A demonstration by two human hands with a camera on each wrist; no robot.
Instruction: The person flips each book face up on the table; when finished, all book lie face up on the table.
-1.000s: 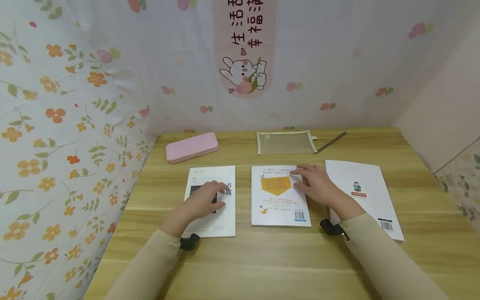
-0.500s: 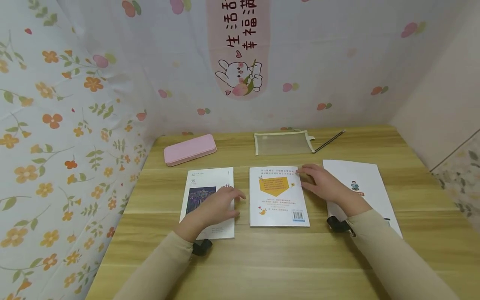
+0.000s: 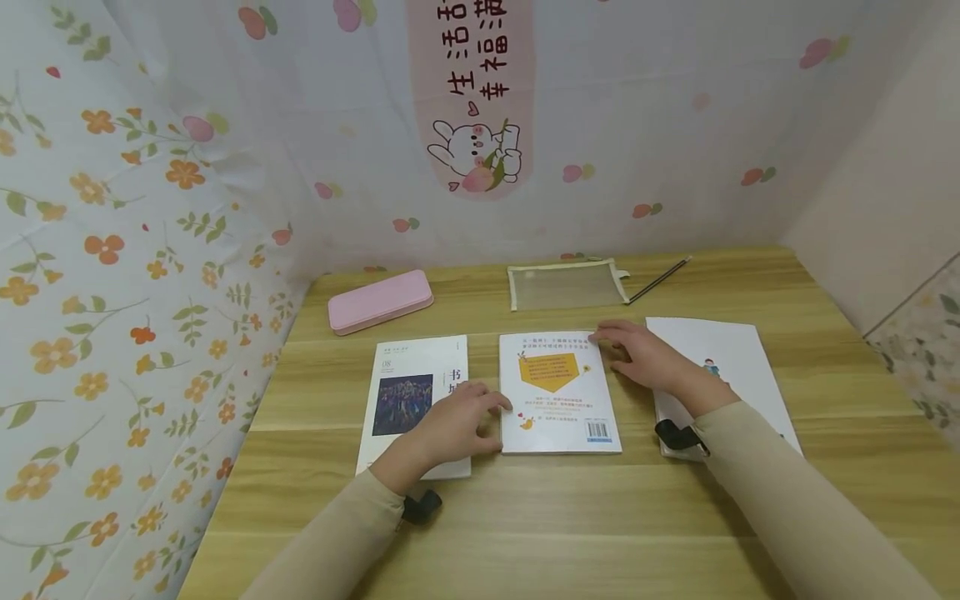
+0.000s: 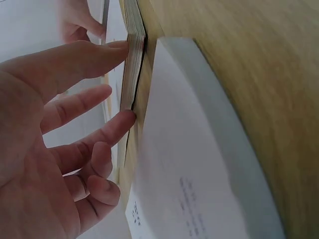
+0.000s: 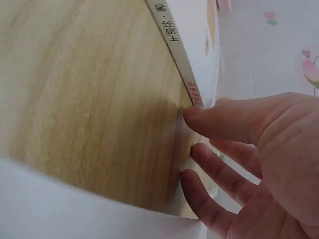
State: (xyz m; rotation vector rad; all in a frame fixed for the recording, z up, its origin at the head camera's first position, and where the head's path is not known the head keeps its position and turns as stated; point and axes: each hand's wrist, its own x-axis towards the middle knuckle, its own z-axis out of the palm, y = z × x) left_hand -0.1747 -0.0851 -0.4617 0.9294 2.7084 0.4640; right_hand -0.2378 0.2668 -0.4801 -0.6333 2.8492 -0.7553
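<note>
A white book with a yellow panel [image 3: 555,417] lies flat in the middle of the table. My left hand [image 3: 457,423] has its thumb and fingertips at the book's left edge; in the left wrist view the thumb [image 4: 84,59] meets the page edges and the fingers are loosely bent. At the far right corner is my right hand [image 3: 648,360]. Its thumb [image 5: 224,119] reaches the end of the printed spine [image 5: 174,42] in the right wrist view, other fingers spread near the tabletop. Under the left hand lies a book with a dark picture [image 3: 401,404].
A larger white book [image 3: 738,358] lies at the right, partly beneath the right forearm. Along the back are a pink pencil case [image 3: 381,302], a mesh zip pouch [image 3: 566,287] and a dark pencil [image 3: 660,279]. Floral cloth [image 3: 112,292] borders the table's left side.
My left hand has moved right, from over the left book to the middle book's left edge. The right hand has slid off the middle book's cover to its right edge.
</note>
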